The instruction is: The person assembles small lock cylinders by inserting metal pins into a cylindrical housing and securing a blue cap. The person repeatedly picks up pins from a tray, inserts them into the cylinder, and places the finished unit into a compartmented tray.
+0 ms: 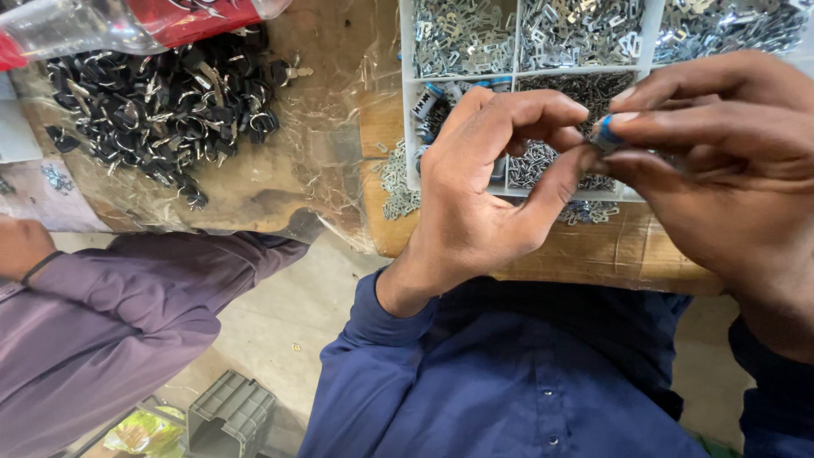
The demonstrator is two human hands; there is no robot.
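**Tiny blue part, both hands on it**

Left hand (487,182) and right hand (721,161) meet fingertip to fingertip, pinching a small blue part (607,134) just above the divided tray (514,58) at the wooden bench's near edge. Tray compartments look well stocked, so probably plenty left. Black clips (165,106) heaped toward the far left corner; concrete floor below.

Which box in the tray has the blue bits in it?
The middle-row left box, just behind the left hand. It holds blue-topped pieces; the other boxes hold only silvery metal bits.
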